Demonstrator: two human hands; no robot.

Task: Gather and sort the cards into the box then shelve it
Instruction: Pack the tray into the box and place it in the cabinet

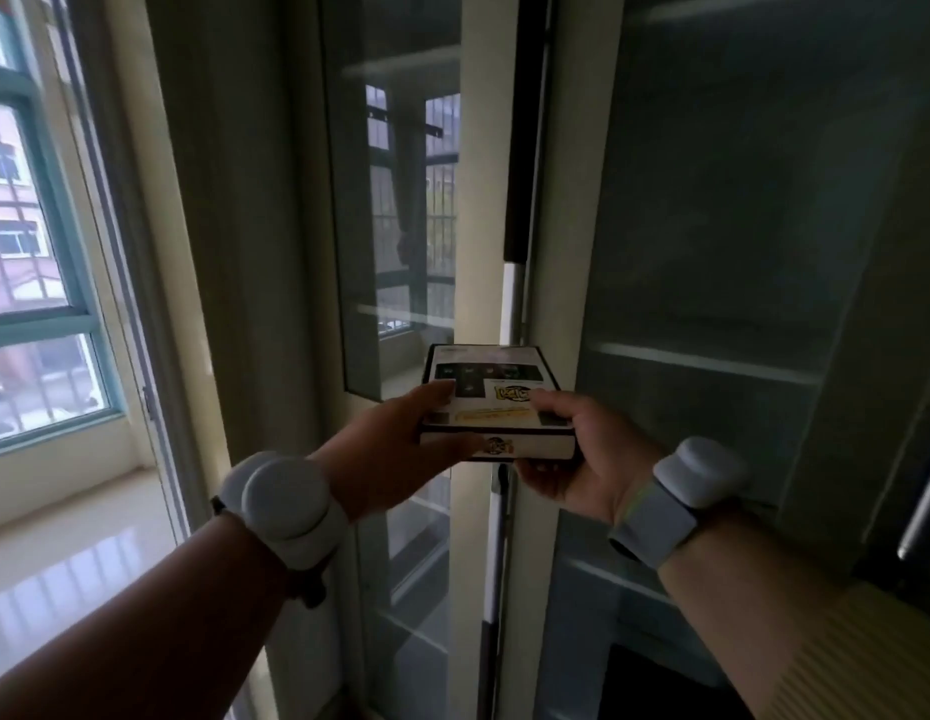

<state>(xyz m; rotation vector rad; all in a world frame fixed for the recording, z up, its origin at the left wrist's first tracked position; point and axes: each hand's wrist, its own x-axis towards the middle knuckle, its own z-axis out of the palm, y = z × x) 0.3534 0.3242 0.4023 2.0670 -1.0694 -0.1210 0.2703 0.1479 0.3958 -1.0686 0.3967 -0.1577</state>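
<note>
A flat card box [496, 402], cream and black with a yellow logo, is held level in front of a glass-fronted cabinet. My left hand [400, 444] grips its left edge, thumb on top. My right hand [577, 449] grips its right edge, thumb over the lid and fingers beneath. The lid is closed and no loose cards show. Both wrists wear white bands.
The cabinet has a glass door [400, 226] on the left and a frosted glass door [712, 226] on the right, with shelves [702, 363] visible behind. A vertical handle bar [512, 304] runs between the doors. A window [37, 304] stands at the left above a glossy floor [73, 563].
</note>
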